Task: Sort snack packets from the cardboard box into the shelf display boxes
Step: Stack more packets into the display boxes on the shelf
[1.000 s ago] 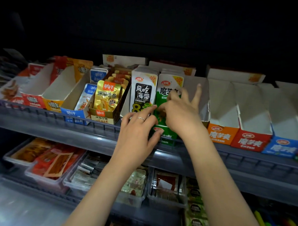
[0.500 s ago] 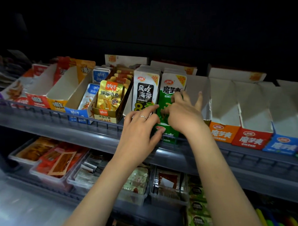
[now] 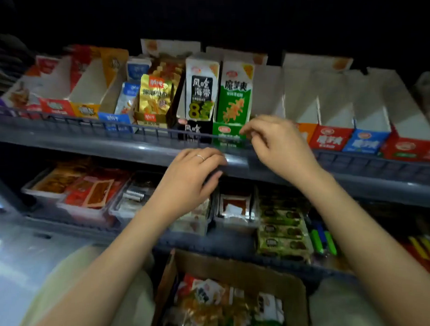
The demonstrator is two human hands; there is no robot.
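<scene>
Now nothing is being gripped by the loosely bent fingers (image 3: 255,127) of the right hand (image 3: 280,143), which is being held just beside the green display box (image 3: 228,135). The left hand (image 3: 191,176) is being kept loose and empty too, in front of the shelf rail (image 3: 112,144). Snack packets (image 3: 211,306) are being left waiting in the cardboard box (image 3: 299,295) below. The tall green packet (image 3: 233,97) could probably be knocked over by a quick hand.

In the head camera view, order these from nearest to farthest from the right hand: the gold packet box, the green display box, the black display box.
1. green display box: directly left of the right hand, at its fingertips.
2. black display box: next slot to the left of the green one.
3. gold packet box: farther left again, beyond the black one.
</scene>
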